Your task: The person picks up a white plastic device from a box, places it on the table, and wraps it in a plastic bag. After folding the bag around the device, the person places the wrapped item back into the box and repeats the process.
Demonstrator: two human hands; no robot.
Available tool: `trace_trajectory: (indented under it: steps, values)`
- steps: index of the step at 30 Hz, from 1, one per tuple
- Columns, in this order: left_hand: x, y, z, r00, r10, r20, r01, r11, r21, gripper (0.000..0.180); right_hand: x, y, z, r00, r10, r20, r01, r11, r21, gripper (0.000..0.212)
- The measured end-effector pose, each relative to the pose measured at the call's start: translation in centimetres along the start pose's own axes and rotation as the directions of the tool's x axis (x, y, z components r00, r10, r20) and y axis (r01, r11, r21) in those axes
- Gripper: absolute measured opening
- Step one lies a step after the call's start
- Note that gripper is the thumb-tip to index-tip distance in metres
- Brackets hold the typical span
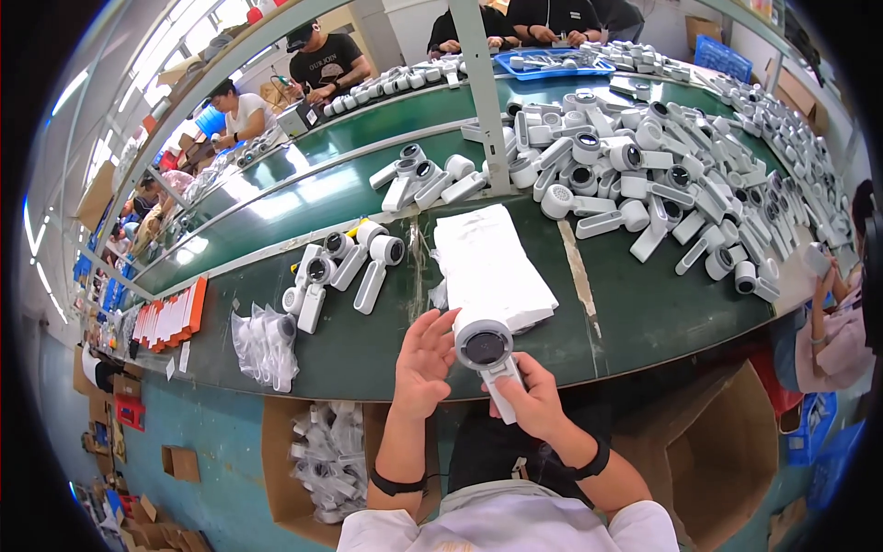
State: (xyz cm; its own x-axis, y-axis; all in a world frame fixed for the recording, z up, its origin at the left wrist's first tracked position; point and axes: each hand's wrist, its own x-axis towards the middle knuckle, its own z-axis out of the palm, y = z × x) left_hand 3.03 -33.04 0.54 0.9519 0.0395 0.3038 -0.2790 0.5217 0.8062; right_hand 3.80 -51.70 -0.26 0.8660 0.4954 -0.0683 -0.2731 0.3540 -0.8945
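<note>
My right hand [529,397] is wrapped round the handle of a white-grey handheld device [484,346]. The round head tilts up, with a dark circular face inside a grey ring. My left hand [427,366] is open beside that head, fingers spread and palm turned inward. Whether its fingertips touch the head I cannot tell. Just beyond the device lies a stack of white sheets or flat bags [492,262] on the green bench [625,340]. To the left sit several like devices [340,262] and a clear-bagged bunch [265,345].
A big pile of such devices [635,166] covers the bench at right. A metal post [483,92] rises ahead. Orange-white boxes [170,315] line the left edge. Below are a carton of bagged devices [276,460] and another carton [727,442]. Several people work across the bench; one sits at right.
</note>
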Motion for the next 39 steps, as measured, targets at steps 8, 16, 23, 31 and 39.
trace_trajectory:
  steps: [8,16,23,31,39]
  values:
    - [1.1,0.6,2.2,0.961,0.273,0.052,-0.271,0.877,0.396,0.085,0.5,0.3,-0.6,0.999,-0.013,-0.036,0.01,0.994,-0.107,0.025]
    - [2.0,3.8,4.8,0.718,0.49,0.495,-0.581,0.03,0.813,0.071,0.8,1.5,0.2,0.995,-0.037,-0.088,0.02,0.982,-0.186,0.026]
    - [2.1,2.8,5.2,0.832,0.298,0.467,-0.463,-0.088,0.882,0.045,0.0,2.5,0.4,0.996,-0.083,-0.042,0.064,0.937,-0.343,0.027]
    - [0.7,2.8,4.7,0.808,0.434,0.398,-0.465,0.055,0.884,0.031,-2.6,1.0,2.0,0.99,-0.139,0.01,0.127,0.866,-0.483,0.028]
    - [-0.7,2.7,5.2,0.826,0.431,0.363,-0.539,0.413,0.734,0.034,-5.9,2.5,-0.6,0.971,-0.239,-0.016,0.207,0.868,-0.451,0.03]
